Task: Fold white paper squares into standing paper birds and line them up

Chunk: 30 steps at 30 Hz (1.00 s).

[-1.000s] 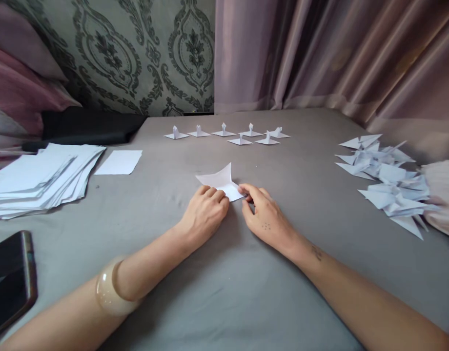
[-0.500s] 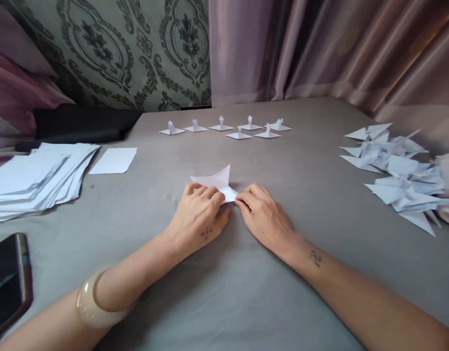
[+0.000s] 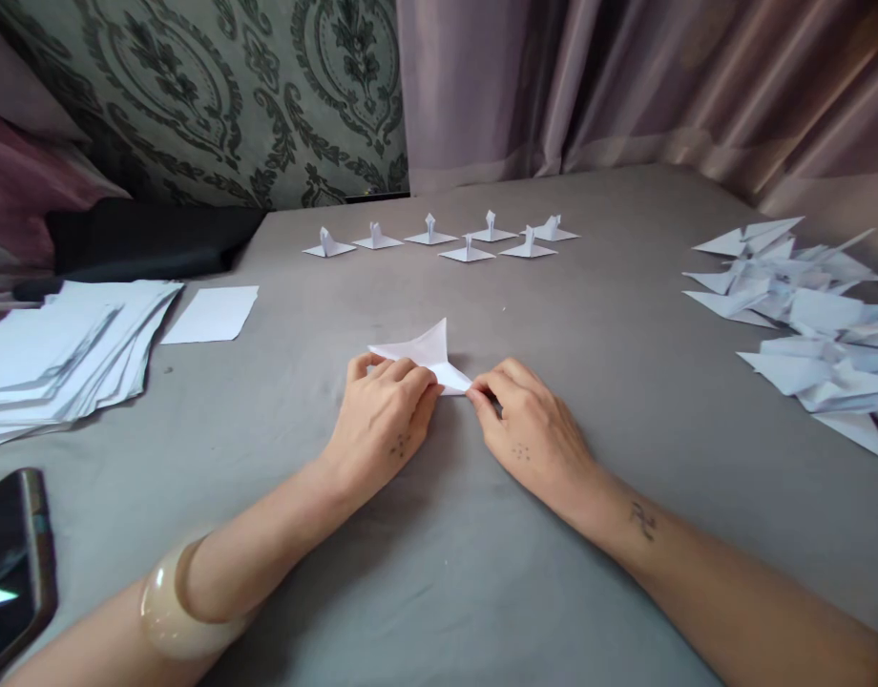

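A partly folded sheet of white paper (image 3: 428, 348) lies on the grey cloth in front of me, one pointed flap standing up at its far side. My left hand (image 3: 388, 401) is closed over its near left part, thumb and fingertips pressing on the near edge; the paper under the palm is hidden. At the paper's right corner, my right hand (image 3: 529, 415) pinches the tip between thumb and forefinger.
Several small folded paper figures (image 3: 469, 250) stand in rows at the back. A heap of folded paper pieces (image 3: 825, 324) lies at the right. On the left are a stack of white sheets (image 3: 73, 353), a single sheet (image 3: 211, 315) and a phone (image 3: 13, 563).
My right hand has shifted slightly right, its pinch staying at the paper's corner. The left thumb has moved up against the near edge. The whole view has turned a little.
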{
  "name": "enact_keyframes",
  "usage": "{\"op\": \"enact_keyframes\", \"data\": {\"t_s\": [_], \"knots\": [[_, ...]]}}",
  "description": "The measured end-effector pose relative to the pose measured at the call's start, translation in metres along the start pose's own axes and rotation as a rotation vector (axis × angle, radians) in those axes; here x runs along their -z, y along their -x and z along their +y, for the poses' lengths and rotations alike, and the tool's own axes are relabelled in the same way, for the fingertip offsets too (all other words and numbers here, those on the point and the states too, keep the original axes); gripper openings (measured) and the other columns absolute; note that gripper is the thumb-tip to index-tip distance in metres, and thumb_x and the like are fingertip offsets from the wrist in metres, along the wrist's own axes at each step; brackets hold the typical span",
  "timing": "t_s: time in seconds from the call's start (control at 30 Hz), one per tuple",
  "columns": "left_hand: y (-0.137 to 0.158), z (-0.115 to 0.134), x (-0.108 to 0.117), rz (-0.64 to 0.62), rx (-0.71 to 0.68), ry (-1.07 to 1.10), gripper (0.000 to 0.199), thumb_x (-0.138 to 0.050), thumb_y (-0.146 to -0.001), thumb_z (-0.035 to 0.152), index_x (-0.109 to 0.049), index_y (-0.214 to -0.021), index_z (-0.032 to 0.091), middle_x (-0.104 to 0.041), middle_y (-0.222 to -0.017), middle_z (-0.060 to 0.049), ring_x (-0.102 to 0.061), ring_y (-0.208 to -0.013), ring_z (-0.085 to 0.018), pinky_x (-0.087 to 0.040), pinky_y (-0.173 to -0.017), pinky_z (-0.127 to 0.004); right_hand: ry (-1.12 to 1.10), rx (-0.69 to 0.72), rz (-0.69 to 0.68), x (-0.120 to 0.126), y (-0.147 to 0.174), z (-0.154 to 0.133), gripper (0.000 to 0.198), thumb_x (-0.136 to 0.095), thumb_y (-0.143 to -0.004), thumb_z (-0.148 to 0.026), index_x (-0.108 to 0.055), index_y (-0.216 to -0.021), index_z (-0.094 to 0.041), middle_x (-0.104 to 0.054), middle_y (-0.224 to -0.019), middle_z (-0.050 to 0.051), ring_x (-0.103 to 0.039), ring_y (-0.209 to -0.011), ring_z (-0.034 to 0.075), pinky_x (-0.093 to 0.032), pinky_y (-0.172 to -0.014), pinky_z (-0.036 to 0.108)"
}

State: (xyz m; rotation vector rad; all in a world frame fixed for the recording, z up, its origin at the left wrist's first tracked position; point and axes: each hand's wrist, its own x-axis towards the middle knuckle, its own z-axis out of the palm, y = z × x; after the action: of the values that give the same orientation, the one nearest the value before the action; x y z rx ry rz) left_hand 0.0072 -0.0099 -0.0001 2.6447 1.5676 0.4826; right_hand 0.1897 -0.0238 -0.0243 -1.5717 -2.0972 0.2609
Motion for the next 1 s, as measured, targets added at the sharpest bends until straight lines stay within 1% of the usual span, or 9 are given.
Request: {"op": "enact_keyframes", "data": {"t_s": [0.13,0.27,0.43,0.63,0.73,0.87,1.0], "knots": [[-0.003,-0.004,-0.003,-0.010,0.012,0.005,0.026,-0.041,-0.096,0.026,-0.063,-0.085,0.019,-0.069,-0.081,-0.002,-0.063,-0.074,-0.016,-0.033,-0.094,-0.040,-0.011,-0.051,0.006,-0.002,-0.003,0.000,0.016,-0.050,-0.092,-0.024,-0.062,-0.081,-0.021,-0.063,-0.086,0.003,-0.056,-0.066,0.014,-0.038,-0.060,0.030],[-0.006,-0.005,-0.003,-0.030,0.002,-0.004,0.026,-0.040,-0.097,0.024,-0.063,-0.087,0.019,-0.068,-0.082,-0.002,-0.062,-0.075,-0.016,-0.032,-0.095,-0.041,-0.017,-0.081,-0.007,-0.002,-0.006,-0.001,0.015,-0.051,-0.090,-0.022,-0.061,-0.079,-0.021,-0.063,-0.085,0.003,-0.058,-0.070,0.015,-0.038,-0.061,0.030],[-0.007,-0.004,-0.003,-0.051,-0.005,-0.014,0.027,-0.038,-0.097,0.025,-0.062,-0.086,0.018,-0.067,-0.081,-0.003,-0.061,-0.074,-0.016,-0.032,-0.094,-0.041,0.006,-0.087,-0.024,-0.002,-0.007,-0.002,0.015,-0.050,-0.091,-0.023,-0.061,-0.080,-0.021,-0.063,-0.086,0.003,-0.060,-0.075,0.016,-0.039,-0.063,0.030],[-0.008,-0.006,-0.004,-0.049,-0.023,-0.026,0.027,-0.037,-0.098,0.024,-0.060,-0.085,0.017,-0.064,-0.079,-0.003,-0.060,-0.074,-0.017,-0.032,-0.092,-0.041,0.047,-0.102,-0.045,-0.001,-0.008,-0.004,0.014,-0.052,-0.091,-0.025,-0.060,-0.080,-0.021,-0.063,-0.086,0.003,-0.059,-0.074,0.017,-0.037,-0.061,0.030],[-0.008,-0.007,-0.004,-0.049,-0.032,-0.031,0.027,-0.036,-0.098,0.024,-0.058,-0.083,0.018,-0.064,-0.078,-0.002,-0.059,-0.073,-0.016,-0.032,-0.092,-0.041,0.047,-0.123,-0.088,0.002,-0.010,-0.005,0.014,-0.051,-0.091,-0.025,-0.060,-0.081,-0.021,-0.063,-0.087,0.003,-0.058,-0.072,0.016,-0.036,-0.060,0.029],[-0.010,-0.007,-0.003,-0.072,-0.039,-0.038,0.028,-0.035,-0.098,0.024,-0.058,-0.082,0.017,-0.063,-0.077,-0.003,-0.058,-0.072,-0.017,-0.032,-0.093,-0.043,0.021,-0.184,-0.179,0.009,-0.013,-0.004,0.015,-0.049,-0.092,-0.028,-0.057,-0.081,-0.021,-0.061,-0.087,0.002,-0.056,-0.070,0.015,-0.036,-0.062,0.029],[-0.011,-0.010,-0.003,-0.051,-0.076,-0.046,0.025,-0.037,-0.098,0.022,-0.058,-0.083,0.018,-0.064,-0.078,-0.002,-0.057,-0.071,-0.016,-0.031,-0.093,-0.043,-0.062,-0.238,-0.227,0.014,-0.018,0.005,0.014,-0.054,-0.088,-0.030,-0.055,-0.077,-0.021,-0.060,-0.086,0.000,-0.053,-0.067,0.013,-0.037,-0.061,0.027]]}}
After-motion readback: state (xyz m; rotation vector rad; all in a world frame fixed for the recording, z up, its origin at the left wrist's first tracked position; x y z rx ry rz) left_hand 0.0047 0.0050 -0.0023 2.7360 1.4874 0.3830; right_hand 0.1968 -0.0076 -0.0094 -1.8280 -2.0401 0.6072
